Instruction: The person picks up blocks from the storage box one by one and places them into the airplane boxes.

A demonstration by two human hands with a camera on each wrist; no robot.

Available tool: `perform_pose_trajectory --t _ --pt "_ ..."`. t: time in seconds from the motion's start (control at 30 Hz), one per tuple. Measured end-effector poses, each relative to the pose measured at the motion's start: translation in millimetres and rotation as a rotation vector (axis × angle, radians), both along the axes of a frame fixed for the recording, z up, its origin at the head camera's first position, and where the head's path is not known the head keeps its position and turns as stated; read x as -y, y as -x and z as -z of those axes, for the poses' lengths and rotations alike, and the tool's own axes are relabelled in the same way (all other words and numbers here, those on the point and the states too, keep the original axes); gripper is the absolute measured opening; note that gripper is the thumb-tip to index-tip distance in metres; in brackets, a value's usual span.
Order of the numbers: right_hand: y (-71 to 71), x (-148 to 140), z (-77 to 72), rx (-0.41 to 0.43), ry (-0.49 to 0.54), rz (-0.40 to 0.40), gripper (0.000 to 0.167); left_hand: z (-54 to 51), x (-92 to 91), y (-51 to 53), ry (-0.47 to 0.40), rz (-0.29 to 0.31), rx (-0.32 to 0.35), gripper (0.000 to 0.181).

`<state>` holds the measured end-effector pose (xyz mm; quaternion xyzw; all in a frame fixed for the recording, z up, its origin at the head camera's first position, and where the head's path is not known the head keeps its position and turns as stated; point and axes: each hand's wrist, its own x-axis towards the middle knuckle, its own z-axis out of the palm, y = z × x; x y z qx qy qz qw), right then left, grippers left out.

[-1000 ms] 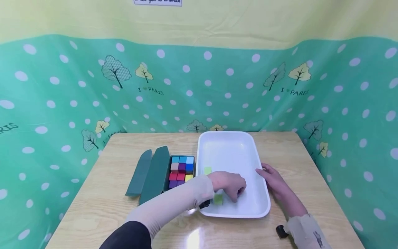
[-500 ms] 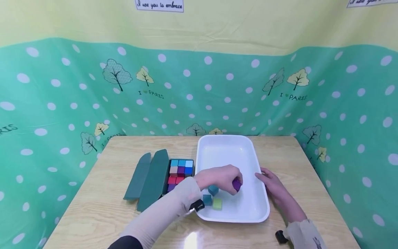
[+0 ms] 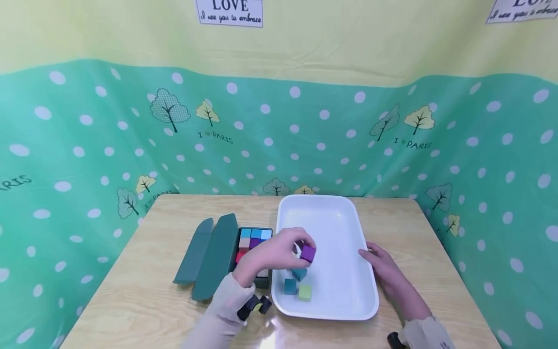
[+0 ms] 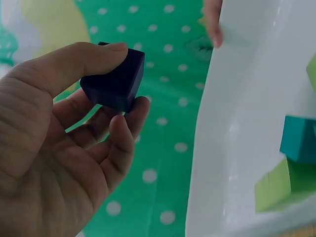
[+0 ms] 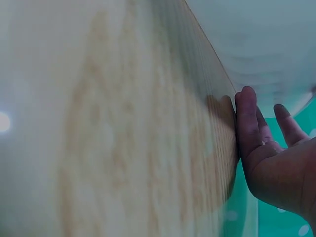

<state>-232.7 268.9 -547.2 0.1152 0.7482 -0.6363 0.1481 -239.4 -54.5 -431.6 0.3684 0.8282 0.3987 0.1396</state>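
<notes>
My left hand pinches a purple cube between thumb and fingers above the left side of the white tray. In the left wrist view the cube looks dark, with the thumb across one face. Below the hand, two teal cubes, the nearer one plain to see, and a light green cube lie in the tray. My right hand rests at the tray's right rim. Its fingers look fairly straight against the tray's outer side in the right wrist view.
Left of the tray stands a dark green box packed with coloured cubes, partly hidden by my left forearm. Its opened lid spreads leftward on the wooden table. A polka-dot curtain hangs behind and at both sides.
My left hand has lifted the purple cube from the tray and drawn it leftward, uncovering the teal cubes. My right hand stays at the rim. The head view has tilted slightly upward.
</notes>
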Motion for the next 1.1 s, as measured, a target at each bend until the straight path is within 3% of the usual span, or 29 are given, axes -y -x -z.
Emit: perform_pose_trajectory --t 0.13,0.3,0.47,0.67,0.83,0.93,1.1 --pt "1.6 -0.9 -1.8 -0.017 -0.011 0.002 0.071 2.6 30.6 -6.7 -0.090 -0.123 0.009 0.029" --pt "0.9 -2.5 -2.9 -0.004 -0.029 -0.006 0.073 20.0 67.1 -9.8 -0.131 -0.281 0.058 0.032" --pt "-0.5 -5.4 -2.5 -0.007 -0.037 -0.014 0.075 35.4 88.6 -5.5 -0.147 -0.408 0.079 0.033" --pt "-2.3 -8.5 -0.5 -0.016 -0.039 -0.011 0.072 49.1 92.8 -3.7 -0.141 -0.433 0.082 0.033" --pt "-4.4 -7.3 3.2 -0.004 -0.042 -0.013 0.073 59.9 93.4 -7.4 -0.078 -0.463 0.022 0.032" --pt "-2.7 -5.3 3.5 -0.015 -0.043 -0.026 0.075 62.4 93.3 -8.5 -0.072 -0.471 -0.007 0.031" --pt "2.1 -2.4 -2.0 -0.013 -0.062 -0.032 0.075 62.8 93.2 -9.2 -0.037 -0.474 0.001 0.030"
